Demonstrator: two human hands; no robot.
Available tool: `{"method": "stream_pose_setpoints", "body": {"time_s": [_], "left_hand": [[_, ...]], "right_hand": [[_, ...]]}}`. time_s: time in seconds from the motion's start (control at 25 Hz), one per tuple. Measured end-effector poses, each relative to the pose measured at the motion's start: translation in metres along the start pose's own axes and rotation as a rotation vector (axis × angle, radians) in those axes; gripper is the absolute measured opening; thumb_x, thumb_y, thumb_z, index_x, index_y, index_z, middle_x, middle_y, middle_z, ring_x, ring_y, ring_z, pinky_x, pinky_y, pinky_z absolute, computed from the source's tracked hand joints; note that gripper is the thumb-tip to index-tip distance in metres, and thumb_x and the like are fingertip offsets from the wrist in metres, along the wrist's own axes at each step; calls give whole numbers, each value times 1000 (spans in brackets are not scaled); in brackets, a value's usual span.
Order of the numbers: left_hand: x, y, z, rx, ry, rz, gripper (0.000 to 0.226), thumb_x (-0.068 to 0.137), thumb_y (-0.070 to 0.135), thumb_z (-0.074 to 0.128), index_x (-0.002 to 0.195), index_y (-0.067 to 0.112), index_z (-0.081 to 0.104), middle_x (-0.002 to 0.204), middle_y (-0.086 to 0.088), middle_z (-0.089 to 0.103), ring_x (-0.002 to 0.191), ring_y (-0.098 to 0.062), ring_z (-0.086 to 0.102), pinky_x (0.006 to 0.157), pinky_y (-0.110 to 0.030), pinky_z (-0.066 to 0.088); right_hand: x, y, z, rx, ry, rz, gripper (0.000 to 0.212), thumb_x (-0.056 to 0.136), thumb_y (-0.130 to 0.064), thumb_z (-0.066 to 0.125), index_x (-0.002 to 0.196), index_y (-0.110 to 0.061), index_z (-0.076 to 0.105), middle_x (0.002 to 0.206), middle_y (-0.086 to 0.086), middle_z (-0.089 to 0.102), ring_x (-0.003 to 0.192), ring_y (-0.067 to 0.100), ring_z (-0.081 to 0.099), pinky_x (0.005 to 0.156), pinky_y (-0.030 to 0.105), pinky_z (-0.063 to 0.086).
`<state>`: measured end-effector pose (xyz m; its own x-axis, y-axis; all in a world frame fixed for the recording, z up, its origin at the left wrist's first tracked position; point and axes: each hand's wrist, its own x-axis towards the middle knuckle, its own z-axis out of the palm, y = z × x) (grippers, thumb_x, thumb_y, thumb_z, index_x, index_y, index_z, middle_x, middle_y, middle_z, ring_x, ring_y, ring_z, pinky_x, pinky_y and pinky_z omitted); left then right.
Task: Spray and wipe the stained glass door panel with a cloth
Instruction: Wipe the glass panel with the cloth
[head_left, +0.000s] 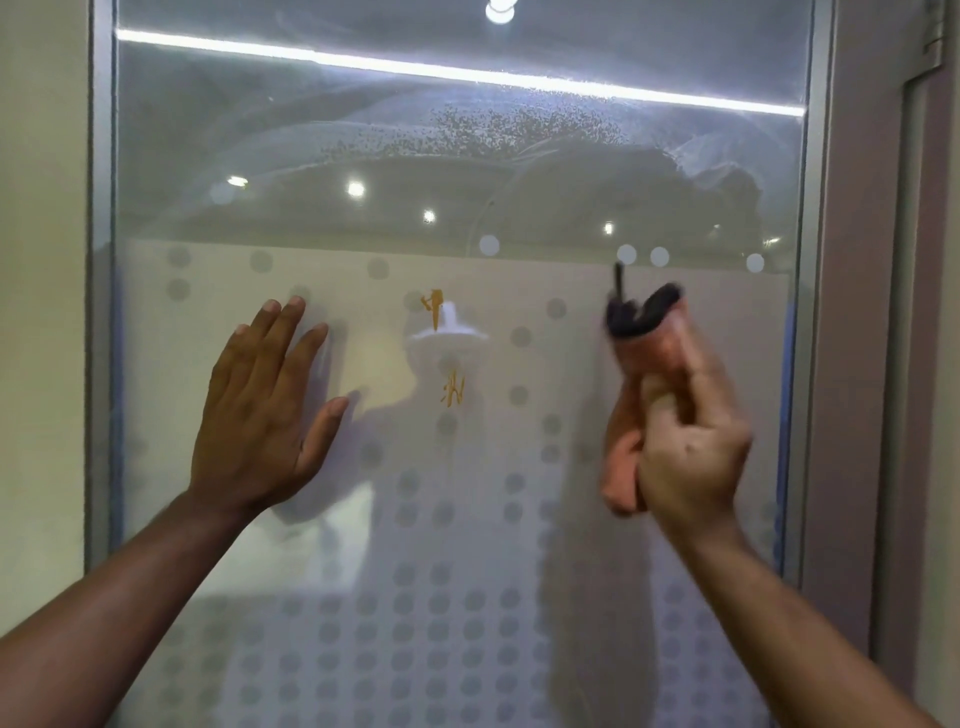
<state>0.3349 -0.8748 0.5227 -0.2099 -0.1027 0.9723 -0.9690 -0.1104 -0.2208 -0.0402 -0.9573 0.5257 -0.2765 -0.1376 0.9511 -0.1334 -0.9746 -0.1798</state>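
View: head camera, the only one.
Task thing: glass door panel (675, 182), frosted with grey dots; two orange stains (453, 389) sit at its middle.
Left hand (265, 405): left of the stains, palm flat on the glass, fingers straight and spread apart.
Right hand (691, 457): right of the stains, fingers clamped round a blurred orange spray bottle (649, 353) with its black nozzle on top.
Cloth: not in sight.
Droplets (493, 130): a speckled band well above the stains.
Step in hand: spraying, as I judge it; the stains look unwiped.
Next move: aim the nozzle left at the stains and squeeze, then fetch a cloth.
Edges: metal frame (101, 260) left of the stains beyond the left hand; its other side stands near the bottle.
Open room: bare glass above, below and between the hands.
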Motion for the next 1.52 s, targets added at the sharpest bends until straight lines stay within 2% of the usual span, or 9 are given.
{"method": "stream_pose_setpoints", "body": {"time_s": [0.08, 0.16, 0.32, 0.4, 0.6, 0.92, 1.28, 1.4, 1.52], "left_hand": [[0, 0, 0, 1, -6, -5, 74, 112, 54, 38, 165, 3, 42, 182, -19, 24, 170, -39, 22, 137, -58, 22], [-1, 1, 1, 0, -10, -7, 74, 111, 54, 38, 165, 3, 42, 182, -20, 25, 170, -40, 22, 137, -59, 22], [0, 0, 0, -5, -2, 0, 74, 112, 54, 37, 165, 3, 42, 181, -20, 26, 170, -40, 23, 137, -58, 22], [0, 0, 2, -6, 6, 1, 75, 112, 56, 36, 165, 3, 42, 181, -20, 26, 170, -40, 23, 137, -57, 22], [0, 1, 1, -2, 1, 6, 75, 112, 57, 37, 165, 3, 43, 181, -20, 26, 170, -39, 22, 138, -56, 21], [1, -22, -13, -52, -23, 83, 76, 112, 57, 38, 167, 3, 38, 182, -21, 23, 171, -38, 20, 137, -58, 25], [-5, -83, -24, -51, 34, 3, 75, 113, 53, 38, 166, 0, 35, 179, -27, 25, 168, -47, 24, 133, -64, 28], [-6, -83, -23, -78, 43, -14, 76, 112, 51, 40, 167, -1, 33, 179, -26, 25, 168, -46, 24, 134, -63, 27], [-6, -85, -23, -65, 35, -15, 75, 111, 52, 41, 165, 1, 39, 180, -23, 27, 169, -42, 24, 136, -58, 25]], "right_hand": [[41, 9, -9, -84, 180, -19, 54, 106, -3, 52, 157, -20, 54, 155, 16, 61, 139, 37, 62, 112, 60, 54], [70, 21, -11, -216, 208, -57, 53, 105, -7, 52, 158, -12, 53, 155, 19, 60, 140, 40, 61, 113, 63, 51], [65, 33, 24, -437, -57, 8, 59, 107, -11, 57, 164, -11, 42, 166, 21, 48, 155, 43, 43, 127, 62, 34], [60, 39, 37, -473, -69, -60, 58, 109, -12, 56, 165, -10, 39, 172, 21, 38, 162, 44, 30, 132, 61, 27], [50, 32, 53, -389, -42, -89, 53, 109, -12, 52, 161, -6, 46, 169, 20, 42, 161, 42, 34, 133, 56, 30], [-62, -39, 133, -375, -331, -243, 68, 91, 6, 67, 157, -8, 54, 169, 18, 45, 161, 40, 34, 127, 61, 36], [-134, -34, 153, -449, -622, -732, 50, 108, -8, 53, 155, -26, 58, 172, 6, 43, 165, 30, 28, 130, 51, 33], [-120, -18, 133, -542, -542, -773, 52, 108, -7, 50, 154, -30, 59, 170, 6, 45, 164, 30, 33, 126, 55, 37], [-90, -8, 111, -638, -323, -575, 54, 107, -5, 45, 153, -30, 60, 168, 9, 47, 159, 34, 42, 123, 58, 39]]}}
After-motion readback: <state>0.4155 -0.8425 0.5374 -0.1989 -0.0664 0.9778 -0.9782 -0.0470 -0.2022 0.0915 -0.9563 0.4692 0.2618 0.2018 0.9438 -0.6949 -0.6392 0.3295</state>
